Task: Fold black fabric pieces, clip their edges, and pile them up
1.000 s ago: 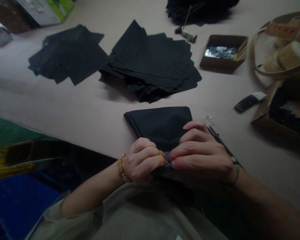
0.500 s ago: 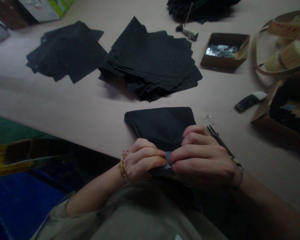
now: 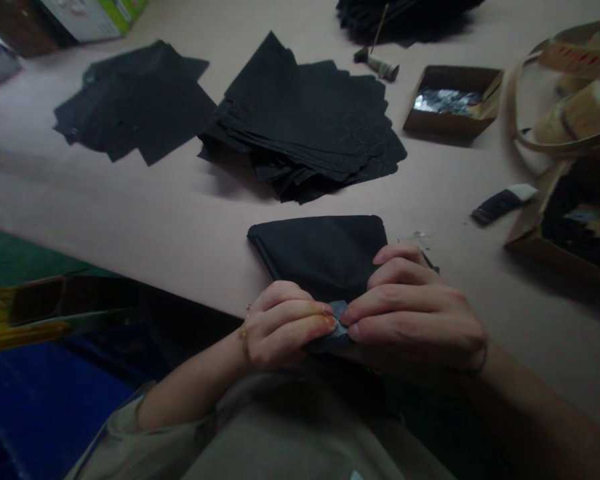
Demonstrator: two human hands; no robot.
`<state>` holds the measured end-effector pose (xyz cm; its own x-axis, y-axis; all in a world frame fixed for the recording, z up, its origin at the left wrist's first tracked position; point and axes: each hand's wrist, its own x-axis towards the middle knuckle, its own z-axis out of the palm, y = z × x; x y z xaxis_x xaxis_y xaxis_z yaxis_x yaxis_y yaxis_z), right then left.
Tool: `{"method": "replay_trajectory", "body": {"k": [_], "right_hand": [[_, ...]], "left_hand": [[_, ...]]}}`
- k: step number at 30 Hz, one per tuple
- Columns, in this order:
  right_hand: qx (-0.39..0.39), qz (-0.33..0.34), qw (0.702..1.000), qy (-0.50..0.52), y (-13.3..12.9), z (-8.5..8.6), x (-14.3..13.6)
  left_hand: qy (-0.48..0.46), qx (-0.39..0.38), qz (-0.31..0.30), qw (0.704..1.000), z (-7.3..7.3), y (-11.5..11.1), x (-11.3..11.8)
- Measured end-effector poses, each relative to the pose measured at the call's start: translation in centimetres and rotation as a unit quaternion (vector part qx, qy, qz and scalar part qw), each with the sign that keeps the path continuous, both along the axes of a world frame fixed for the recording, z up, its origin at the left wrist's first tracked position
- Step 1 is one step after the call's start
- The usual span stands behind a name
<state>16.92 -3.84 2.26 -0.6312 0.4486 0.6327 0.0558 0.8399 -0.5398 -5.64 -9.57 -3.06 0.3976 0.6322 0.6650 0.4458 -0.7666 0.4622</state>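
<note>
While grey patch [image 3: 338,310] lies between fingertips | left hand [image 3: 286,325], right hand [image 3: 417,313]: fingers clamped on black piece [image 3: 323,253] extending beyond.

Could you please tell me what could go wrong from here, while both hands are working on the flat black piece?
The small grey patch between the left hand and the right hand could end up crooked, as the hands partly cover it.
The flat, flexible black piece might crease where it is pressed.
The slim dark object beside the right hand, mostly hidden, could perhaps be knocked.
</note>
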Motion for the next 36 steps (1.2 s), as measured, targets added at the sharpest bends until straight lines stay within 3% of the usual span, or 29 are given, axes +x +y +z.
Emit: {"method": "replay_trajectory", "body": {"k": [3,6,13,17,21,26,29,36], "right_hand": [[-0.006,-0.012,1.0,0.001,0.0,0.0,0.0],[-0.023,-0.022,0.999,-0.001,0.0,0.1,-0.1],[-0.03,0.01,0.999,-0.015,0.0,0.1,-0.2],[-0.043,0.006,0.999,-0.009,0.0,0.3,-0.3],[-0.011,-0.03,0.999,-0.019,-0.3,0.3,-0.4],[0.004,-0.029,1.0,-0.003,-0.6,-0.1,-0.6],[0.001,-0.019,1.0,0.017,-0.4,-0.1,-0.7],[-0.03,0.005,0.999,0.027,0.0,-0.5,-0.8]], "left_hand": [[-0.035,0.072,-0.008,0.997,1.2,1.0,0.8],[-0.024,0.078,-0.026,0.996,2.0,1.7,1.3],[-0.004,0.121,-0.048,0.992,1.8,1.9,1.4],[-0.032,0.095,-0.052,0.994,2.2,2.0,1.2],[0.073,0.079,-0.018,0.994,3.4,2.3,0.1],[0.205,0.22,-0.044,0.953,5.0,2.8,-1.0],[0.234,0.258,-0.059,0.936,5.6,3.3,-1.3],[0.24,0.249,-0.134,0.928,6.4,4.2,-1.2]]}}
